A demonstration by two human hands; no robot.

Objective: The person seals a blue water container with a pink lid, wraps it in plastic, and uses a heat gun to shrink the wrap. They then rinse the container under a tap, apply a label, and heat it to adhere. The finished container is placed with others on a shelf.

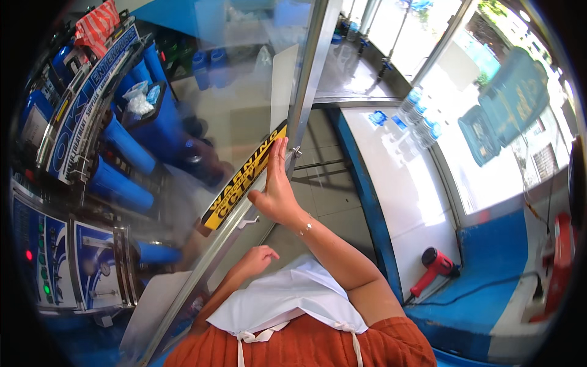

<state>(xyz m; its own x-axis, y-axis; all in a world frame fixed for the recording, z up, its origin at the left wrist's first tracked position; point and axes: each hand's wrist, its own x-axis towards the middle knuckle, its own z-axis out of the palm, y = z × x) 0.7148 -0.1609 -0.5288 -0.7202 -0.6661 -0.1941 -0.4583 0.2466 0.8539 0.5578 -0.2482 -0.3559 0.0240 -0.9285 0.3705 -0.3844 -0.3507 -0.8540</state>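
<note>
My right hand [276, 186] lies flat against a yellow and black warning sign [247, 176] on a framed glass door [243, 105]. Its fingers are extended and the thumb stands out to the side; nothing is gripped. A thin bracelet [306, 227] circles the right wrist. Lower down, my left hand [259, 260] hangs loosely in front of the white apron [279, 293], fingers slightly bent and nothing visible in it. Close above that hand, a small metal catch [249, 223] juts from the metal door frame [215, 266]. A bolt [297, 151] protrudes beside the right fingertips.
Through the glass stand blue filter housings [124, 186], control panels [46, 257] and a blue bin [153, 117]. Right of the tiled floor [335, 183], a white counter [380, 174] bears clear bottles [419, 117] and a red heat gun [433, 270] with a black cord [486, 289].
</note>
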